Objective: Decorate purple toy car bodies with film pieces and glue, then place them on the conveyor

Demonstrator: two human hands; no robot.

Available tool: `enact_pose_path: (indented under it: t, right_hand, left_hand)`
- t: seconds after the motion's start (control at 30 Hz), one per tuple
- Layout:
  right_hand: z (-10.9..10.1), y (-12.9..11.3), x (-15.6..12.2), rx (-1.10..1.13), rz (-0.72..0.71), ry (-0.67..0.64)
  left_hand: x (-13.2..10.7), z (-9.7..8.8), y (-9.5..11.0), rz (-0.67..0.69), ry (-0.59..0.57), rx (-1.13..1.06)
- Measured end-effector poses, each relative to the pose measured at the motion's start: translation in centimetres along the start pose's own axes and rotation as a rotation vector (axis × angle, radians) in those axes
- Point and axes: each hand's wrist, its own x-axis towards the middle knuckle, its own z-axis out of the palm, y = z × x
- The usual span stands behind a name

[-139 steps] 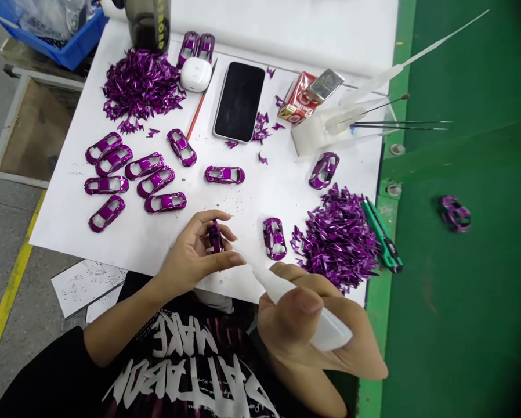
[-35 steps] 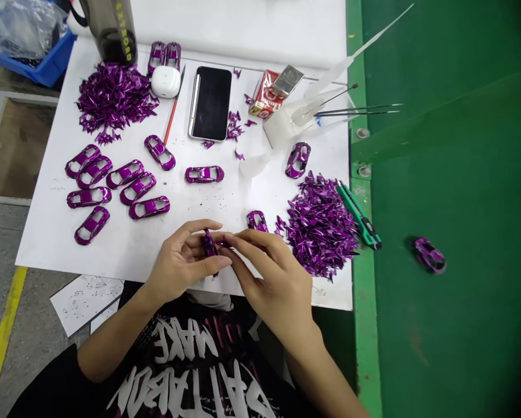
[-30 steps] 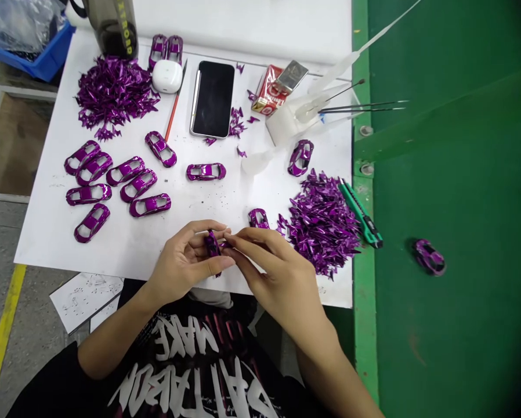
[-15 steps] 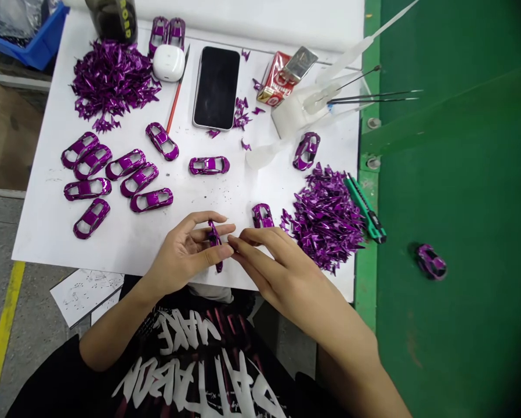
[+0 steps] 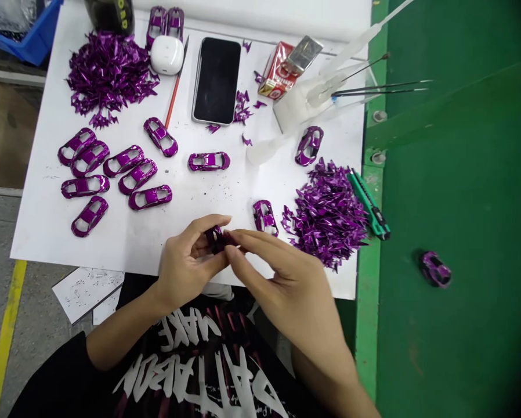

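My left hand (image 5: 186,261) grips a small purple toy car body (image 5: 216,239) between thumb and fingers, above the front edge of the white board. The fingers of my right hand (image 5: 282,267) are pinched together against the car's right end; anything small between these fingertips is hidden. Just beyond my right hand lies another purple car body (image 5: 266,217). A heap of small pointed purple pieces (image 5: 330,215) is to the right of it. One car body (image 5: 209,161) lies farther back in the middle, and several more (image 5: 151,197) lie on the left.
A second purple heap (image 5: 108,75) lies at back left by a dark bottle (image 5: 110,14). A phone (image 5: 217,80), white earbud case (image 5: 167,55), red-handled tool (image 5: 172,101), red box (image 5: 278,72) and white dropper bottle (image 5: 293,110) stand behind. A green cutter (image 5: 371,206) lies at right.
My right hand has come in to the car body, its fingertips now against it. The car body has turned in my left hand. The view has shifted slightly.
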Motion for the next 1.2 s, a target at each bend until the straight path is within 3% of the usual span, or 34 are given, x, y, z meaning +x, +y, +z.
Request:
enact_pose_path:
  t: [0.27,0.43,0.77,0.93,1.0,1.1,1.2]
  right_hand:
    - [2.2,-0.7,-1.3,-0.106,-0.009,0.100]
    - [3.0,-0.4,-1.7,-0.241,-0.119,0.168]
    - [4.0,-0.8,-2.1,-0.276,-0.146,0.183]
    - [2.5,-0.2,-1.6,-0.151,-0.041,0.151]
    - [1.5,0.0,-1.0,-0.067,-0.012,0.072]
    - [0.7,0.1,-0.6,0.025,-0.019,-0.119]
    - [0.4,0.1,-0.4,0.037,0.009,-0.122]
  left_hand:
    - [-0.2,0.3,-0.8,0.168,0.031,0.219]
    - [-0.1,0.3,-0.6,0.240,0.020,0.326]
    - [-0.1,-0.3,-0.2,0.132,-0.087,0.252]
    - [0.1,-0.9,0.2,-0.003,-0.182,0.091]
    - [0.1,-1.3,0.3,-0.033,-0.251,0.062]
    - [-0.1,-1.5,0.1,0.024,-0.295,0.169]
    - [-0.3,-1.4,-0.2,0.074,-0.280,0.208]
